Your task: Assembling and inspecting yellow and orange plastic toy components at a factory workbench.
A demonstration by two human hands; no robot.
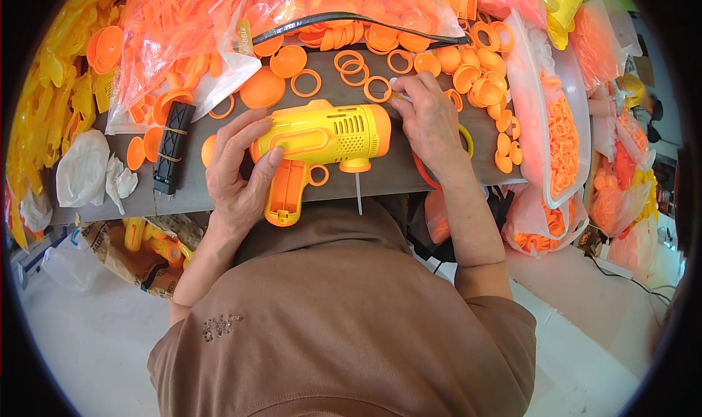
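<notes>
The left hand's fingers are wrapped around the rear of the yellow toy blaster, thumb near, apparently to steady it. The right hand's fingers curl together beside its orange muzzle — whether they pinch anything, I cannot tell. The blaster lies sideways at the table's near edge, its orange grip toward the person. Loose orange rings sit just beyond, presumably for easy reach. Two tan bands bind a black strip on the left. Dark printing marks the brown sack below — partly folded away.
</notes>
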